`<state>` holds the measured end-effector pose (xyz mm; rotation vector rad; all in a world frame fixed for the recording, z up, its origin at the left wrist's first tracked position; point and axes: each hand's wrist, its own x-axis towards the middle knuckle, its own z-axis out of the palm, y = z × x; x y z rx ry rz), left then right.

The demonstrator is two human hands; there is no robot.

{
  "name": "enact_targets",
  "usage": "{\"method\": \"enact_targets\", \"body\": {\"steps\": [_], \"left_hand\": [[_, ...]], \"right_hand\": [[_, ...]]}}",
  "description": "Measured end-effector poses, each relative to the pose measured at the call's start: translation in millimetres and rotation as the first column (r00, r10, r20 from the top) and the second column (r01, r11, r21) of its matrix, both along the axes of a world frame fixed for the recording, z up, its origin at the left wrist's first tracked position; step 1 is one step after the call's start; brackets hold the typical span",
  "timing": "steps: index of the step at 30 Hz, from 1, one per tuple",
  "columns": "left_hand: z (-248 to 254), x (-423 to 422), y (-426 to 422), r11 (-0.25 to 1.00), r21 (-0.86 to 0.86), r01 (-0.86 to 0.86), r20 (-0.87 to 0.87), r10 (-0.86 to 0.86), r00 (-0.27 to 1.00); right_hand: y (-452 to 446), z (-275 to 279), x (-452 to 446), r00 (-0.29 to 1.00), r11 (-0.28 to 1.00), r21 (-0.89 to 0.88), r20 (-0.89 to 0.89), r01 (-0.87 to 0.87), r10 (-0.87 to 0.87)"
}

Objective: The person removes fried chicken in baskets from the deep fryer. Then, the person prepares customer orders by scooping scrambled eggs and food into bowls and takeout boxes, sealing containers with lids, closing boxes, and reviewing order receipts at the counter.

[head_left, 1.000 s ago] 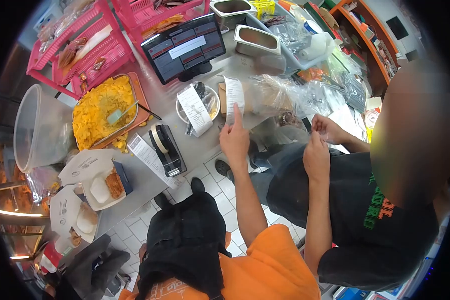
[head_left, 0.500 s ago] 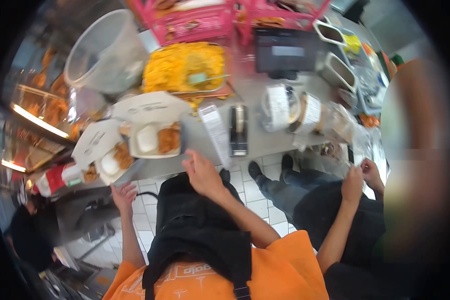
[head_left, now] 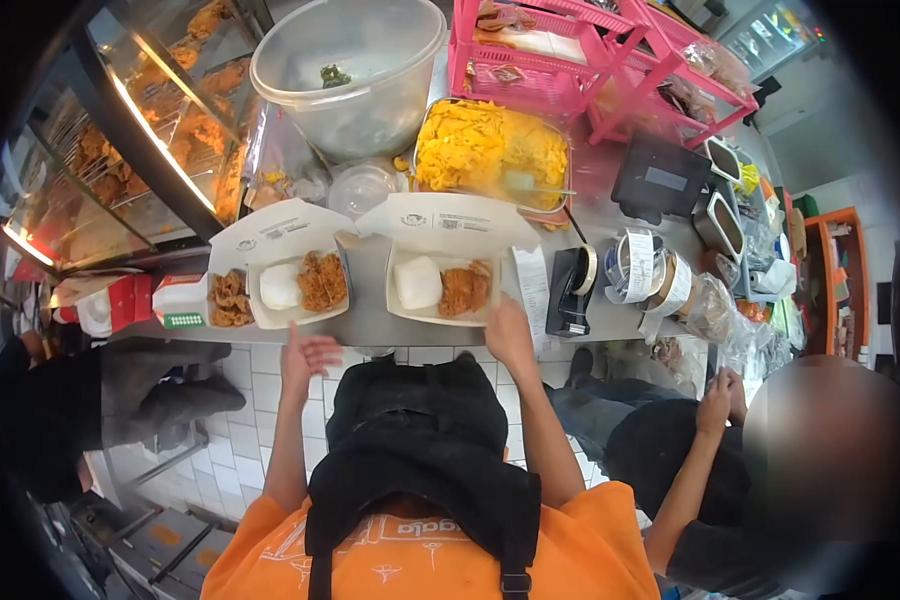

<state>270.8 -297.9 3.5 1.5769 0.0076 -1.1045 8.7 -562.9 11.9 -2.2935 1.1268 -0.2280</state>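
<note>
My left hand [head_left: 308,355] is open, fingers spread, just in front of the left cardboard meal box [head_left: 300,318]; it holds nothing. My right hand [head_left: 511,335] grips the front right corner of the right cardboard meal box [head_left: 432,317], its fingertips partly hidden at the wall. Both boxes have raised lids. The right one contains a white rice block [head_left: 417,283] and fried chicken [head_left: 464,287]; the left has white rice [head_left: 280,286] and fried chicken [head_left: 322,281]. Beside my right hand lie a printed receipt [head_left: 532,285] and a black tape dispenser [head_left: 570,292].
Behind the boxes stand a large clear tub [head_left: 350,110] and a tray of yellow scrambled-egg-like food [head_left: 480,150]. A lit fried-chicken cabinet [head_left: 160,120] is at left. Pink racks [head_left: 530,80] stand behind. A co-worker [head_left: 690,450] works close on my right, near wrapped containers [head_left: 635,268].
The view has swung left. The right meal box has shifted rightward, opening a gap from the left one, with my right hand at its corner. My left hand stays open near the left box.
</note>
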Motion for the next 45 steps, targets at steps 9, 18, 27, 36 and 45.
{"method": "enact_targets", "body": {"steps": [9, 18, 27, 36, 45], "left_hand": [[158.3, -10.4, -164.8, 0.877, -0.096, 0.47, 0.973, -0.018, 0.232], [104.6, 21.2, -244.7, 0.499, 0.318, 0.806, 0.14, -0.866, 0.481], [48.9, 5.5, -322.9, 0.486, 0.147, 0.862, -0.074, -0.863, 0.499], [10.4, -29.2, -347.4, 0.808, -0.091, 0.582, -0.259, -0.583, 0.77], [6.1, -44.6, -346.0, 0.934, -0.163, 0.319, -0.402, -0.358, 0.842]], "right_hand": [[-167.1, 90.6, 26.7, 0.984, 0.811, -0.581, 0.17, 0.062, 0.047], [-210.6, 66.5, 58.2, 0.945, 0.848, -0.452, -0.288, -0.276, 0.155], [-224.7, 35.5, 90.6, 0.864, 0.813, -0.391, -0.438, -0.431, 0.248], [-214.8, 19.5, 82.8, 0.931, 0.922, -0.159, -0.154, -0.353, 0.33], [-205.8, 40.7, 101.2, 0.997, 0.993, -0.088, 0.029, -0.076, 0.078]]}}
